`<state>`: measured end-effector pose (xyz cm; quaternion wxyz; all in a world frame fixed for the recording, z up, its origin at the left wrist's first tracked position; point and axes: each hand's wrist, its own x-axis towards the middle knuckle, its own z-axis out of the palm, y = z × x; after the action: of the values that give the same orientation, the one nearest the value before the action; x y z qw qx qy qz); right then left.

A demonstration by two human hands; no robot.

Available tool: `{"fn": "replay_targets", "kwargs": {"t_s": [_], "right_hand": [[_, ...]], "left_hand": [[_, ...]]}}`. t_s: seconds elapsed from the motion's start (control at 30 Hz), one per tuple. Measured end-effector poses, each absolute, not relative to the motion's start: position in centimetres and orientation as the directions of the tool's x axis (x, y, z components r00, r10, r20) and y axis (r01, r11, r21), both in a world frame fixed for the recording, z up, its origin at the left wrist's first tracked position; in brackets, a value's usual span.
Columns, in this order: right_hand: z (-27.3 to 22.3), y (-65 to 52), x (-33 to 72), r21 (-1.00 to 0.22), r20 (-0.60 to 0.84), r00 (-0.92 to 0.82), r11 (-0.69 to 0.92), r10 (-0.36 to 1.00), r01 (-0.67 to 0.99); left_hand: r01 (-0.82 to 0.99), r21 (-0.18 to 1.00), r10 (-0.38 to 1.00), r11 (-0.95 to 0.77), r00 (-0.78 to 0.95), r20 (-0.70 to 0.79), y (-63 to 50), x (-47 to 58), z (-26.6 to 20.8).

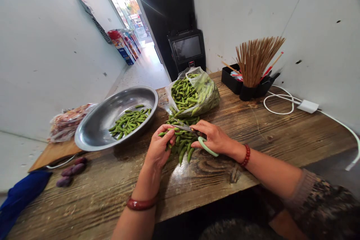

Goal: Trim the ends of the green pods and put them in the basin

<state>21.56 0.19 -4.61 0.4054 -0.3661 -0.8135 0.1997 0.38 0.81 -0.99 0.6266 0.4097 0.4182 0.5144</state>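
Green edamame pods (pixel 182 149) lie in a loose heap on the wooden table (pixel 118 191) between my hands. My left hand (pixel 159 146) is closed on an edamame pod (pixel 163 134), pinched between thumb and fingers. In my right hand (pixel 215 137) is a pair of scissors (pixel 208 148) with pale green handles; its blades reach left to the pod in my left hand. Just beyond the heap, a clear plastic bag (pixel 212 95) stands full of pods, its mouth facing me. To the left sits a wide metal basin (pixel 92 125) with more pods in its bottom.
Left of the basin, a bagged bundle (pixel 67 123) rests on a wooden board (pixel 53 155). Several purple tubers (pixel 71 171) and a blue cloth (pixel 24 198) lie nearer. At the right back stand skewers (pixel 254 62) in a black holder (pixel 232 78), beside a white charger (pixel 308 106) and cable.
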Motion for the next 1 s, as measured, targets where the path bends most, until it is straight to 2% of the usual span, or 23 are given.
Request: {"fn": "replay_targets", "kwargs": {"t_s": [0.47, 1.0], "right_hand": [[-4.41, 0.23, 21.62, -0.640, 0.504, -0.416, 0.651, 0.756, 0.408], [-4.34, 0.15, 21.67, -0.602, 0.497, -0.457, 0.672, 0.738, 0.431]], "left_hand": [[-0.308, 0.943, 0.987, 0.124, 0.135, -0.086, 0.67, 0.51, -0.86], [-0.368, 0.914, 0.983, 0.169, 0.135, -0.127, 0.99, 0.04, -0.89]]}}
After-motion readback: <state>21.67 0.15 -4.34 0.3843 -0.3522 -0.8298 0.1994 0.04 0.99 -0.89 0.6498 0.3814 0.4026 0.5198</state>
